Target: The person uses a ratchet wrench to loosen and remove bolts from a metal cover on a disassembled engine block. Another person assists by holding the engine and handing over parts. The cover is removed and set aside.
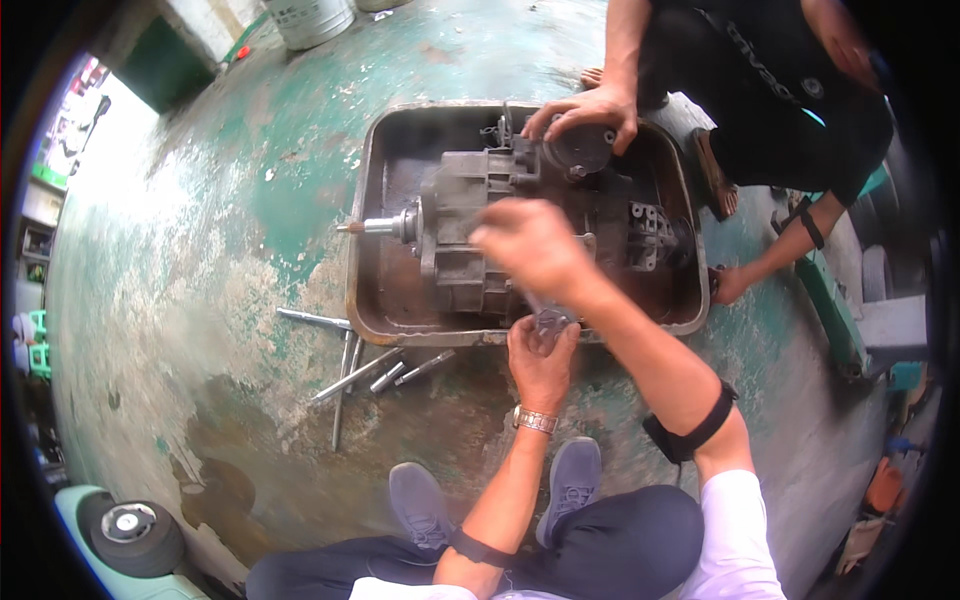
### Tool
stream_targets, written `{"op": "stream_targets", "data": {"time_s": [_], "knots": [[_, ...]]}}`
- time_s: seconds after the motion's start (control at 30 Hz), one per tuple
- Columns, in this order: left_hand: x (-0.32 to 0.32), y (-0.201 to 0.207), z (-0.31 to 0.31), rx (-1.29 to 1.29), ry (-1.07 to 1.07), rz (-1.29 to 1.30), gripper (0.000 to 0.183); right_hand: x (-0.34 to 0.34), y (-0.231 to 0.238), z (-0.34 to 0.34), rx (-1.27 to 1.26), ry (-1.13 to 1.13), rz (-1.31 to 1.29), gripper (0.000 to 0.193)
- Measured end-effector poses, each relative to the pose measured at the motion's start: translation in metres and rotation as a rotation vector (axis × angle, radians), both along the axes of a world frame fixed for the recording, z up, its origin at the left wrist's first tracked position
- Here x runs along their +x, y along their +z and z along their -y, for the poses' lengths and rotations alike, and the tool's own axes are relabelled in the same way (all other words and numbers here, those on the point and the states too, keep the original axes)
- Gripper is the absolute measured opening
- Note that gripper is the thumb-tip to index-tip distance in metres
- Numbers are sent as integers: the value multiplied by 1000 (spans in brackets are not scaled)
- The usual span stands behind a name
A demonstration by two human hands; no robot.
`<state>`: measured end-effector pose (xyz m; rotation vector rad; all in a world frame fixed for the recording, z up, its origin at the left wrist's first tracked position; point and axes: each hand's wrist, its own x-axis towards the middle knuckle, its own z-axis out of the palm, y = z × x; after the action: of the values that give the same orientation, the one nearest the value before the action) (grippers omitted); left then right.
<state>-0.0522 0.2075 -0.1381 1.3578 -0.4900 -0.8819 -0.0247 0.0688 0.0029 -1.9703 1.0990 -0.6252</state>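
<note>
In the rusty metal tray (362, 270) lies a grey gearbox (462, 200), its shaft (380, 226) sticking out over the tray's left rim. My left hand (542, 368), with a watch at the wrist, is closed at the tray's near rim. Its fingers hold a small, glossy greyish piece (550, 320), too blurred to name. Just above it, my right hand (540, 248) passes over the near side of the gearbox. Motion smears its fingers, so whether it holds anything does not show.
Across the tray, a co-worker's hand (590, 112) rests on a round dark housing (580, 150); the other hand (732, 284) is at the right rim. T-handled wrenches (343, 385) and a socket (388, 376) lie on the floor to the left. A green steel beam (832, 315) stands right.
</note>
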Motion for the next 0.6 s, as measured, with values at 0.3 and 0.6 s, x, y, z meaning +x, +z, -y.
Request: {"op": "stream_targets", "data": {"time_s": [0.3,0.6], "knots": [[-11,-2,-16,272,14,-40,39,-1,-13,-112,-20,644,-700,10],[-31,-18,-40,252,-104,-236,33,-36,-27,-135,-205,507,-898,16]]}}
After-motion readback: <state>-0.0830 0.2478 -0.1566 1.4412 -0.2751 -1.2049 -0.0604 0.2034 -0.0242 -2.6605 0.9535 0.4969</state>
